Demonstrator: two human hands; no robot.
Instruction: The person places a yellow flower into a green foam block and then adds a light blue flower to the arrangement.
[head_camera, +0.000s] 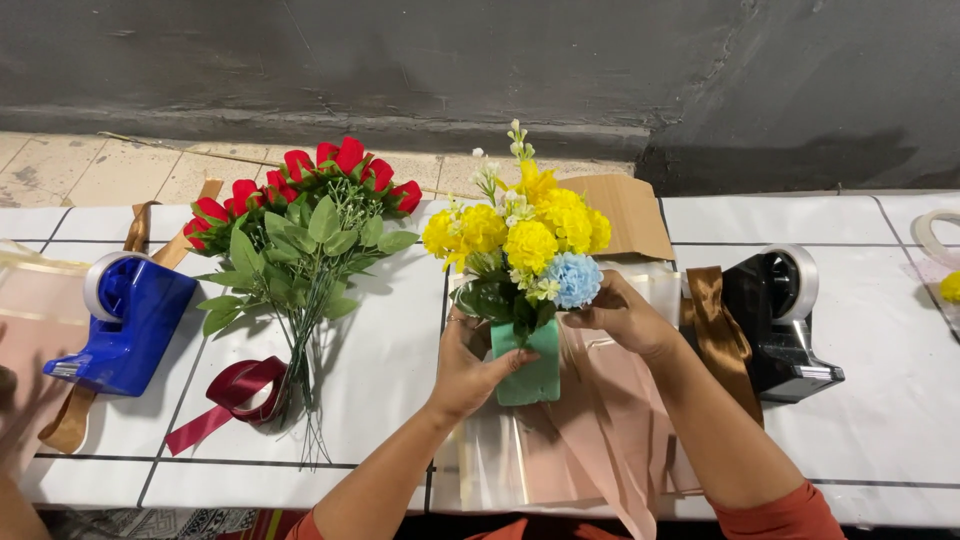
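Where hands (545, 345) grip, foam block (530, 375) half-hidden

Foam block (533, 372): matt green, slightly grainy; wrap sheets (590, 430): thin pink paper under glossy clear film; ribbons, brown (715, 335) and maroon (235, 392): satin cloth, shiny; tape dispensers, blue (130, 322) and black (780, 335): smooth glossy plastic; table cover (880, 330): white, matt; wall (400, 60): rough grey.
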